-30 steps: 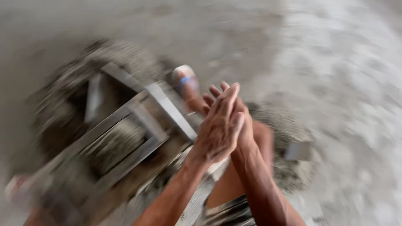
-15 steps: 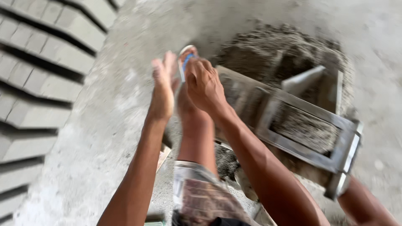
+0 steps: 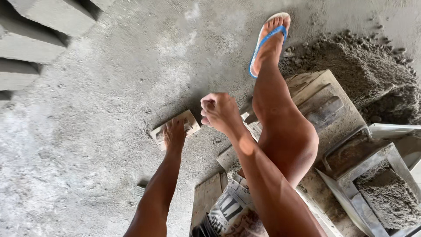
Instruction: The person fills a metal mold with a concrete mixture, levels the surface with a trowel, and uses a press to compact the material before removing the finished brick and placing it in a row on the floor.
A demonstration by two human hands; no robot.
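My left hand reaches down and rests on a small wooden block-shaped tool lying on the concrete floor, fingers curled over its edge. My right hand hovers just to the right of it, fingers curled shut with nothing visible in them. My bare leg stretches forward, the foot in a blue-strapped sandal.
A metal block mould packed with grey mortar sits at the lower right on wooden boards. A heap of damp sand mix lies beyond. Rows of grey concrete blocks stand at the upper left.
The view swung from the mould toward the floor. My hands, which were together rubbing above the mould, have parted; the left one dropped onto the wooden tool.
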